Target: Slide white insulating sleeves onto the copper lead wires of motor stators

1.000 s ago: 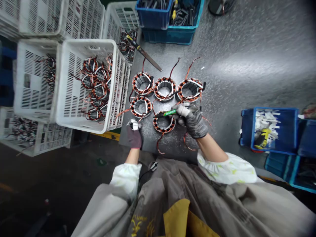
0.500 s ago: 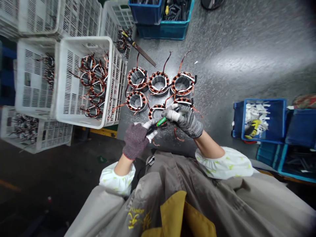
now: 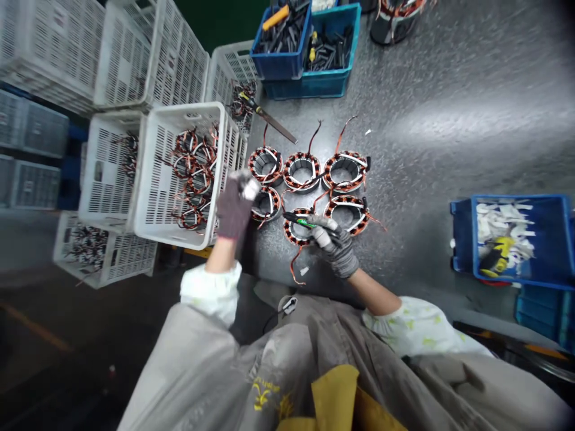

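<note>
Several copper-wound stator rings lie in two rows on the grey table; one ring sits at the far right of the back row. My right hand, in a grey glove, is closed on a green marker whose dark tip points left over the nearest ring. My left hand, in a dark glove with white-taped fingertips, is raised and blurred beside the white crate, just left of another ring. Its fingers are smeared.
The white crate holds more stator rings, and other white crates are stacked to its left. Blue bins of tools stand at the back. A long flat tool lies behind the rings. A blue bin with white slips is at the right.
My left hand left the marker's tip and swung up and left toward the white crate. My right hand keeps the marker, now lying flatter. The view shifted.
</note>
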Demonstrator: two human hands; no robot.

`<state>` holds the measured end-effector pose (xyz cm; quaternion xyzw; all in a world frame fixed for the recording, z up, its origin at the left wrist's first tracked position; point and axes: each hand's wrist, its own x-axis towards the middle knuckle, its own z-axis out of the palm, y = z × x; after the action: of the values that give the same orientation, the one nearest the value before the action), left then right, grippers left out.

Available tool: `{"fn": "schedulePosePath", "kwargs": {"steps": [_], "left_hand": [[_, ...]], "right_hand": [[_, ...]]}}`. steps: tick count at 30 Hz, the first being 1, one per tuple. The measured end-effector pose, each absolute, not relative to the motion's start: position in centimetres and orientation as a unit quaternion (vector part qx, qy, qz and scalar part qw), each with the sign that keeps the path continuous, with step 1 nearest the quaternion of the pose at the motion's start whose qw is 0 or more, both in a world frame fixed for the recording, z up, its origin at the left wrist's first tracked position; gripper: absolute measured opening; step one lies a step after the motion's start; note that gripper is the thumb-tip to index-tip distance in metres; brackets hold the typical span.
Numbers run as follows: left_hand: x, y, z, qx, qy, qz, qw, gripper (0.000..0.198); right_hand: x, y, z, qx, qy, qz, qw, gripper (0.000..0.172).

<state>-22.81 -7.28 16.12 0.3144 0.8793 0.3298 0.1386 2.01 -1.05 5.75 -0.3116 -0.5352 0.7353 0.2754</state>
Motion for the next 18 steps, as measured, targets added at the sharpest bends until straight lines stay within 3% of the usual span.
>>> {"fn": "schedulePosePath", "kwargs": {"steps": [1, 3, 5, 7, 12, 18], "left_hand": [[-25.6, -5.0, 16.3, 0.333, 0.912, 0.236, 0.054, 0.058], [-30.1, -0.4, 15.9, 0.369, 0.928, 0.055, 0.004, 0.075], [-32.6, 3.5, 14.4, 0.408, 0.910, -0.073, 0.012, 0.082], [-33.3, 6.3, 12.5, 0.427, 0.892, -0.144, 0.041, 0.074], [-32.8, 8.5, 9.2, 0.384, 0.904, -0.165, 0.090, 0.065], [-37.0, 4.3, 10.3, 0.429, 0.894, -0.026, 0.125, 0.066]], "right_hand": [[1.8, -1.3, 4.6, -0.307, -0.563, 0.713, 0.284, 0.048], [1.5, -1.5, 2.5, -0.296, -0.603, 0.687, 0.276, 0.041], [1.7, -1.6, 1.0, -0.289, -0.606, 0.696, 0.253, 0.039], [2.1, -1.6, 0.1, -0.287, -0.597, 0.708, 0.245, 0.040], [2.5, -1.5, -0.1, -0.286, -0.587, 0.711, 0.260, 0.035], [2.1, -1.3, -0.2, -0.295, -0.558, 0.737, 0.242, 0.040]]}}
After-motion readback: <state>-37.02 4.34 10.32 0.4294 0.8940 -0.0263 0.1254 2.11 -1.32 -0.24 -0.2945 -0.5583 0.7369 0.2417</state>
